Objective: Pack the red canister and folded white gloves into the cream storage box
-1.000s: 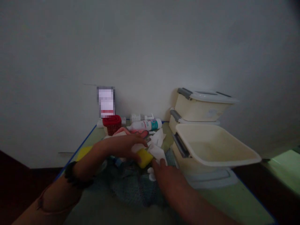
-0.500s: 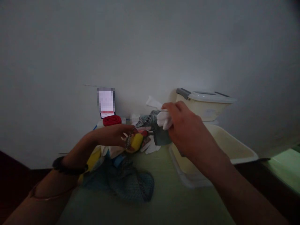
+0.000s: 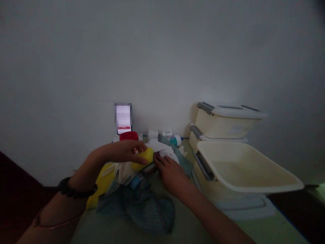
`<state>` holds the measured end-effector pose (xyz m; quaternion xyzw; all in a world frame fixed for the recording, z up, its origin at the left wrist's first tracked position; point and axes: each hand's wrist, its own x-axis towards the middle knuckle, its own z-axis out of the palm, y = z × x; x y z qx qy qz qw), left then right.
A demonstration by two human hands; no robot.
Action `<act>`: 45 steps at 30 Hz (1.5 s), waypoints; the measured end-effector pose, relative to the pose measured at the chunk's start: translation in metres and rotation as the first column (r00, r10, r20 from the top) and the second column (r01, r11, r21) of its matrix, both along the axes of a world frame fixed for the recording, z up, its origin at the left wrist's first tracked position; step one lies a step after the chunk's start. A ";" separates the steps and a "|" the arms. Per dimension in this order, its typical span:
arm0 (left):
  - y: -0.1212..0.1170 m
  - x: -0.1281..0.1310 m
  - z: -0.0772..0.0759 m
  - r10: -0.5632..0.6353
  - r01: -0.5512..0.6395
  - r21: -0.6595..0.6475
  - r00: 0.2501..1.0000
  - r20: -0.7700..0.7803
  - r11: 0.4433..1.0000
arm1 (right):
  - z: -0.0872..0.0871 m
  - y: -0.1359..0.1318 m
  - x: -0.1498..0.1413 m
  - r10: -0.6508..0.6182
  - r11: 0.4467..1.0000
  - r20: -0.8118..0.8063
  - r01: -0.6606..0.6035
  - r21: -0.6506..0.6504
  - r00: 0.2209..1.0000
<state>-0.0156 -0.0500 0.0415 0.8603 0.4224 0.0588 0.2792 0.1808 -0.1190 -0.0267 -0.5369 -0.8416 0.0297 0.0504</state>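
Observation:
My left hand [image 3: 127,151] reaches over the pile with its thumb and bent fingers about a yellow sponge [image 3: 145,158] that has a dark edge. Close by, my right hand [image 3: 170,172] has its fingers bent down at the sponge's right end, against a white cloth [image 3: 162,148]. Whatever lies under those fingertips is hidden. A grey-green cloth [image 3: 185,161] with a chequered edge trails behind the right hand. Below the left hand are a pale cream glove or cloth [image 3: 124,173] and a larger grey-green cloth [image 3: 139,206].
A rolled red cloth [image 3: 129,136] lies before a phone [image 3: 123,118] propped at the wall. A white bottle with a teal label [image 3: 175,140] lies behind the pile. At right stand an open cream bin [image 3: 254,169] and stacked lidded boxes [image 3: 225,123]. Yellow cloth [image 3: 101,186] lies at left.
My right hand has come down and left onto the pile; the white and grey-green cloths it held up now lie there. The open bin appears higher, atop another box. The view has shifted slightly.

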 end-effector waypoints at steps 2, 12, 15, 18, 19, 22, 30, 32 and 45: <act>0.000 0.004 -0.004 0.006 -0.007 -0.027 1.000 -0.030 1.000 | -0.009 0.004 0.006 -0.027 1.000 -0.001 0.027 -0.006 1.000; -0.007 0.016 -0.014 -0.005 0.002 -0.021 0.990 -0.142 1.000 | -0.009 -0.013 0.027 -0.117 0.993 -0.161 0.116 -0.016 0.980; -0.008 0.015 -0.006 -0.049 0.046 -0.124 0.999 -0.019 0.991 | -0.009 -0.016 0.022 -0.132 0.990 -0.308 0.143 0.015 0.942; -0.010 0.014 0.004 -0.098 0.129 -0.234 0.986 0.138 0.964 | -0.009 -0.017 0.018 -0.106 0.989 -0.409 0.140 0.053 0.906; -0.010 0.013 0.007 -0.108 0.143 -0.213 0.980 0.168 0.967 | -0.009 -0.018 0.017 -0.091 0.989 -0.422 0.130 0.064 0.902; -0.008 0.007 0.013 -0.087 0.094 -0.041 0.985 0.150 0.995 | -0.010 -0.017 0.018 -0.077 0.993 -0.410 0.108 0.052 0.909; 0.007 -0.014 0.008 0.182 -0.188 0.385 0.982 0.051 0.904 | -0.013 -0.013 0.015 0.002 1.000 -0.375 0.008 0.025 0.927; 0.010 -0.018 0.004 0.213 -0.200 0.426 0.977 0.017 0.882 | -0.014 -0.013 0.012 0.002 1.000 -0.355 -0.002 0.001 0.935; 0.021 -0.034 -0.013 0.346 -0.279 0.460 0.936 -0.066 0.843 | -0.016 -0.011 0.015 0.063 0.997 -0.292 -0.075 -0.030 0.954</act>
